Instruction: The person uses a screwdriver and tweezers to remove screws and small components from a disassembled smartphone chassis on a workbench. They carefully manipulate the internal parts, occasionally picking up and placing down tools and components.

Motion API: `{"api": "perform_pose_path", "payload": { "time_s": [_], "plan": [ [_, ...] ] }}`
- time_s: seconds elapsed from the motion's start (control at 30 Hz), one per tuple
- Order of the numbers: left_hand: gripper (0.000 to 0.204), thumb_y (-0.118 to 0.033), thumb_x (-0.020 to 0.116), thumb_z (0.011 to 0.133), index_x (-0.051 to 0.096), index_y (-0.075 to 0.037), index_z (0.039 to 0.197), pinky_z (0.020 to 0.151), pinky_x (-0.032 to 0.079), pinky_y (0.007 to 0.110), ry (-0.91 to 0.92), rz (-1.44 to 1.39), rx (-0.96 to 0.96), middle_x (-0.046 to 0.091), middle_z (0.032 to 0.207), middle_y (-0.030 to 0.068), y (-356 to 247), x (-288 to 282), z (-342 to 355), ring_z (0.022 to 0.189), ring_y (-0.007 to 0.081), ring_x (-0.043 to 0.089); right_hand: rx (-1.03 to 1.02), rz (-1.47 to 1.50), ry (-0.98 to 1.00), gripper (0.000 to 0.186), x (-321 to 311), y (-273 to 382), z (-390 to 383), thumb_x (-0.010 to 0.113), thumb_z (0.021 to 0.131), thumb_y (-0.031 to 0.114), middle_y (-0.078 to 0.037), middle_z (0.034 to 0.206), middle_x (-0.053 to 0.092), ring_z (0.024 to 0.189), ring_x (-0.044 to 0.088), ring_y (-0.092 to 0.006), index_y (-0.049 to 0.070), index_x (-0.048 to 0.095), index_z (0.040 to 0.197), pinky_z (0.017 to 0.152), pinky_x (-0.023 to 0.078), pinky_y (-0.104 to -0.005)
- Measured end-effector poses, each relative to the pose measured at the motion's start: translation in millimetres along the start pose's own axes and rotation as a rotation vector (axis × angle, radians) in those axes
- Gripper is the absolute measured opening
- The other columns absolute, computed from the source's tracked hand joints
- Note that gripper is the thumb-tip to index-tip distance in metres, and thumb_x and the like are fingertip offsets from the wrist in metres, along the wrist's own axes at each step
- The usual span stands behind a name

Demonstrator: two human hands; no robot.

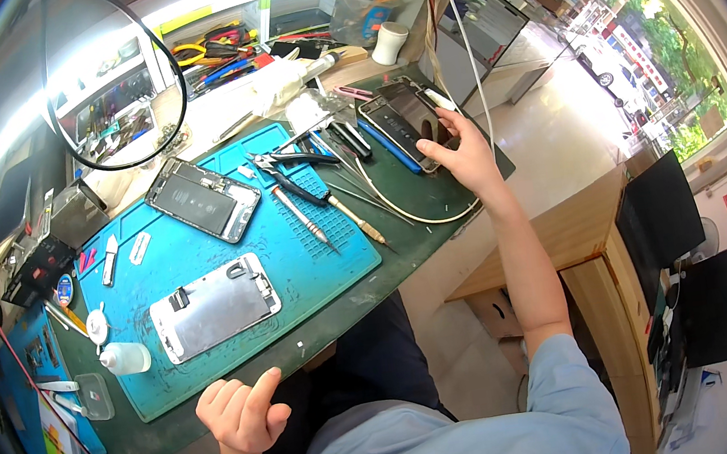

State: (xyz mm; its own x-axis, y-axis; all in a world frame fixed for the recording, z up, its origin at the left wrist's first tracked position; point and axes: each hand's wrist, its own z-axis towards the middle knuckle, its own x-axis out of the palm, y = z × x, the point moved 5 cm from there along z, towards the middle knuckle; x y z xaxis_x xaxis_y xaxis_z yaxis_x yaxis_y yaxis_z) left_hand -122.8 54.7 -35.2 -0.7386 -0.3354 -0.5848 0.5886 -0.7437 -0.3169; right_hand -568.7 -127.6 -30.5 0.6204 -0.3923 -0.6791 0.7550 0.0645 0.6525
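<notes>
The right hand [467, 158], its arm stretched well forward, arches thumb and fingers over a dark phone [399, 121] at the table's [354, 301] right side; whether it grips, I cannot tell. The left hand [240, 415], loosely half-curled and free, hovers before the near edge, beyond which lies a blue mat [315, 274].

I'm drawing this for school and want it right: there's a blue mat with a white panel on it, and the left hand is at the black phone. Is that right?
Not quite: the head view shows the right hand at the black phone; the left hand is away from it. The blue mat with the white panel on it is right.
</notes>
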Motion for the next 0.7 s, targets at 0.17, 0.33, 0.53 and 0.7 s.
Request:
{"api": "perform_pose_path", "payload": {
  "time_s": [0.17, 0.33, 0.53, 0.7],
  "plan": [
    [0.05, -0.042, 0.05, 0.113, 0.075, -0.002, 0.097, 0.047, 0.027, 0.032, -0.048, -0.017, 0.023, 0.041, 0.056, -0.002, 2.1, 2.9, -0.9, 0.045, 0.0153, 0.039, -0.053, -0.281, -0.011, 0.084, 9.2, 8.0, -4.5, 0.085, 0.079, 0.05, -0.024, 0.133, 0.066, 0.124, 0.062, -0.0387, 0.0, 0.06, 0.142, 0.108, 0.047, -0.0469],
    [0.049, -0.042, 0.05, 0.112, 0.075, -0.002, 0.098, 0.046, 0.027, 0.032, -0.04, -0.009, 0.028, 0.041, 0.056, -0.0019, 0.8, 2.3, 0.7, 0.045, 0.0153, 0.039, -0.12, -0.363, -0.013, 0.075, 10.1, 15.2, -7.2, 0.084, 0.083, 0.045, -0.02, 0.133, 0.067, 0.126, 0.061, -0.0376, 0.001, 0.062, 0.14, 0.109, 0.046, -0.0466],
    [0.048, -0.042, 0.052, 0.112, 0.075, -0.003, 0.098, 0.047, 0.027, 0.032, -0.043, -0.001, 0.021, 0.042, 0.056, -0.0019, 1.6, 1.8, -1.1, 0.045, 0.0155, 0.04, -0.271, -0.276, -0.018, 0.046, 25.0, 59.6, -10.2, 0.081, 0.086, 0.032, -0.01, 0.12, 0.071, 0.111, 0.064, -0.0326, 0.01, 0.072, 0.125, 0.101, 0.048, -0.0465],
    [0.045, -0.041, 0.054, 0.111, 0.075, -0.003, 0.098, 0.047, 0.028, 0.032, -0.032, 0.01, 0.02, 0.042, 0.056, -0.0021, 1.6, 1.8, 1.7, 0.045, 0.0157, 0.041, -0.537, -0.247, 0.069, 0.053, 82.3, 97.7, 43.1, 0.078, 0.089, 0.027, -0.015, 0.132, 0.068, 0.125, 0.06, -0.035, 0.006, 0.064, 0.136, 0.109, 0.047, -0.0438]
  ]
}}
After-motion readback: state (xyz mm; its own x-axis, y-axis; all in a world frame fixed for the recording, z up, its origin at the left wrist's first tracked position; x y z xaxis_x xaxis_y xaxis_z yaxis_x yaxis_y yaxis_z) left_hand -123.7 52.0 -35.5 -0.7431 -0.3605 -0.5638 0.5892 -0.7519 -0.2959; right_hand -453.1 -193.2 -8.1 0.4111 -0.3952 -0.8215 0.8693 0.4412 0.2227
